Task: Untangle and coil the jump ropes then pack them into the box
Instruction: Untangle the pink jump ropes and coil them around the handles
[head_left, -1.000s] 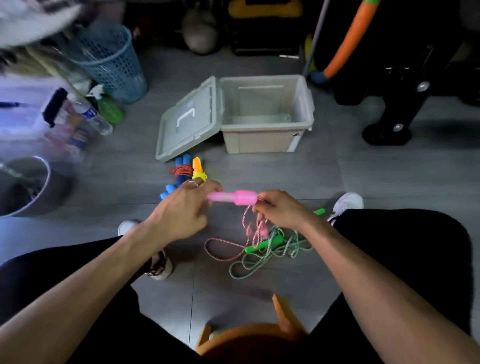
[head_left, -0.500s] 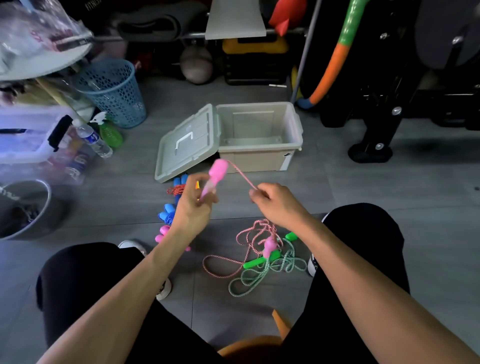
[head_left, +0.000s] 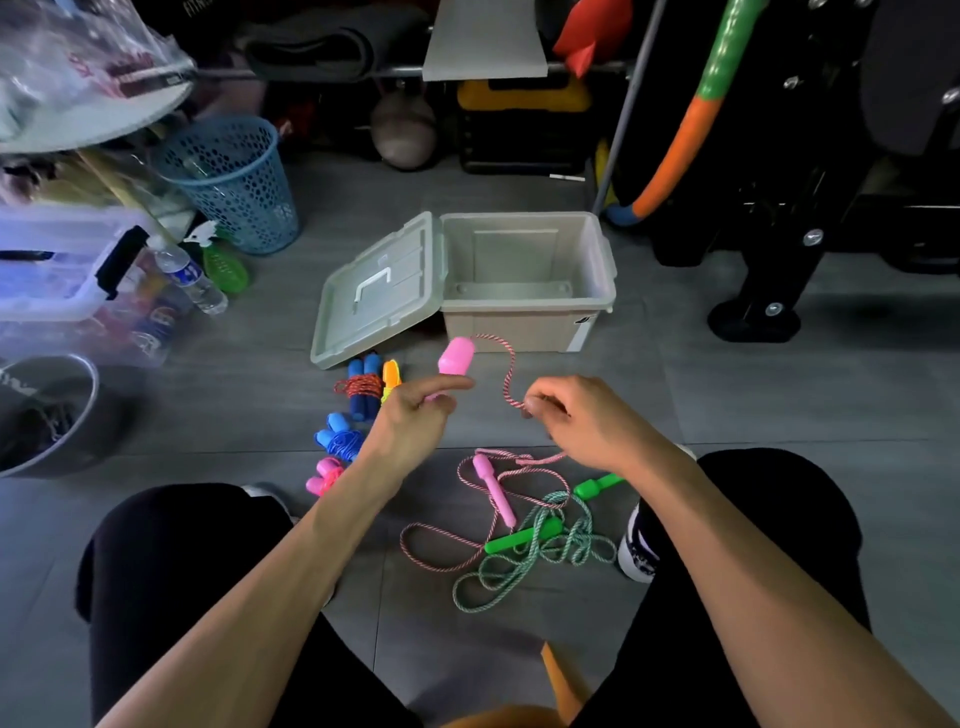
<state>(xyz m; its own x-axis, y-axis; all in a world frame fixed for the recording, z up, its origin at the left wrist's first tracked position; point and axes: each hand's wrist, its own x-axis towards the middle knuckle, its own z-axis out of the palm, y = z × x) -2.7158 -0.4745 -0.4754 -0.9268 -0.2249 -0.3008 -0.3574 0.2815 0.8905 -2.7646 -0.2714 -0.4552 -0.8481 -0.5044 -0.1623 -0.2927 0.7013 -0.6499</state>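
Note:
My left hand (head_left: 410, 421) grips a pink jump-rope handle (head_left: 456, 357), held upright. Its pink-and-white cord (head_left: 509, 374) loops over to my right hand (head_left: 576, 421), which pinches it. The cord runs down to a loose pile on the floor with the second pink handle (head_left: 493, 488). A green rope (head_left: 540, 556) with green handles (head_left: 522, 539) is tangled with it. Three coiled ropes lie to the left: orange with blue handles (head_left: 363, 387), blue (head_left: 337, 441), pink (head_left: 324, 475). The grey box (head_left: 527, 332) stands open behind, its lid (head_left: 379, 291) leaning on the left side.
A blue mesh basket (head_left: 234, 182), a water bottle (head_left: 189, 275) and a clear storage bin (head_left: 52, 270) are on the left. A metal bucket (head_left: 47, 415) sits at the far left. Black gym equipment (head_left: 779, 260) stands at the right. My shoe (head_left: 639, 551) is beside the green rope.
The pink handle went from lying sideways between both hands to upright in my left hand. My right hand slid along the cord, and a loop now stands between the hands.

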